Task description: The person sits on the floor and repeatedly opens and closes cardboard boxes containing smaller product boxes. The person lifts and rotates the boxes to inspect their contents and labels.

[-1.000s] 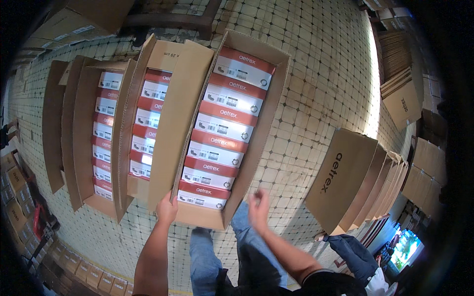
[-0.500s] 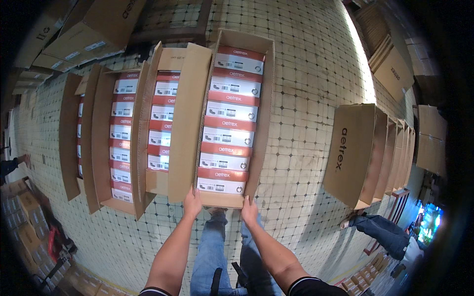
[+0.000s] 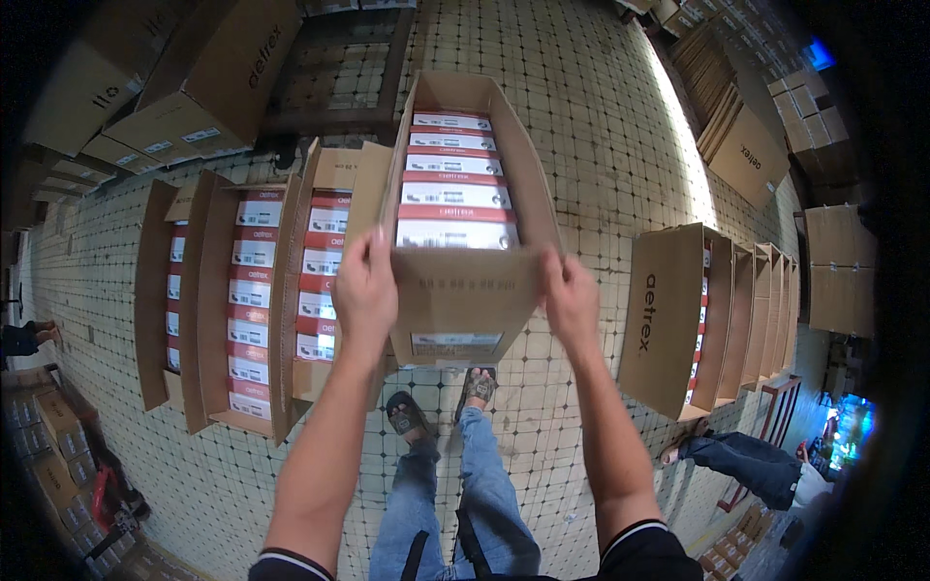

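Observation:
A long open brown carton stands before me with its near end raised, showing its end panel and label. Inside it is a row of red-and-white shoe boxes. My left hand grips the near left corner of the carton's rim. At the near right corner, my right hand is closed on the rim, somewhat blurred. The fingertips of both hands are partly hidden by the cardboard.
To the left stand several open cartons filled with shoe boxes. More open cartons form a row at the right, a person near them. Stacked closed cartons and a pallet lie far left; flattened cardboard leans far right.
The carton's near end has come up off the tiled floor, so its end panel now shows. Both my hands have risen with it, still on the rim. My view has shifted slightly.

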The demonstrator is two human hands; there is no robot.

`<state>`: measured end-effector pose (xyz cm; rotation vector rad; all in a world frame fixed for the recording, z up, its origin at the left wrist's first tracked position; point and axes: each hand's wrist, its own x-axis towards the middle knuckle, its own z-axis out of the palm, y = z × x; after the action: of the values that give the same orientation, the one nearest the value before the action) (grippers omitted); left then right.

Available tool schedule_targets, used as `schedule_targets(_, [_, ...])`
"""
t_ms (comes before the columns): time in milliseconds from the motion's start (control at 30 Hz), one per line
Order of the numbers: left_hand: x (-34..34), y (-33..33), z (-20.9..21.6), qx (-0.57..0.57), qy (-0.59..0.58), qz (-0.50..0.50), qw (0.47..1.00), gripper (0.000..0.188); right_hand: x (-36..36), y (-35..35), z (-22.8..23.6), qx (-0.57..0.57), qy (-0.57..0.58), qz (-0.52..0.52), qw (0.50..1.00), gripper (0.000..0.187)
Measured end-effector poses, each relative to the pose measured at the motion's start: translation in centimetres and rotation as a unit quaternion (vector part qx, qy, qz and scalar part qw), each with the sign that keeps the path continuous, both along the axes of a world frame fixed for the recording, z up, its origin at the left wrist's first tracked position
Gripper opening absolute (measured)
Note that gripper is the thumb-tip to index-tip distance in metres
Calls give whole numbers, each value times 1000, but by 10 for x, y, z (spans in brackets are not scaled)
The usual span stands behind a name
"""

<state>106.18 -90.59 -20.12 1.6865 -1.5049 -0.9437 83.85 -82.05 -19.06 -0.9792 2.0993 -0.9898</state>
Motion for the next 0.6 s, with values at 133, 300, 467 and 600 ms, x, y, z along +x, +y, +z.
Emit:
schedule_targets(133, [-32, -93, 16, -164, -141, 5, 976, 41, -40, -104, 23, -33, 275, 38, 960, 65])
schedule_targets(300, [-61, -195, 12, -365, -135, -10, 921, 29, -81, -194, 42, 3, 366, 63, 928, 73])
schedule_targets(467, [-78, -250, 12, -404, -163, 2, 900, 26, -92, -247, 43, -1, 365, 56, 929, 71])
schedule_targets(600, [-85, -262, 19, -377, -161, -5, 912, 26, -95, -258, 44, -39, 306, 31, 951, 66])
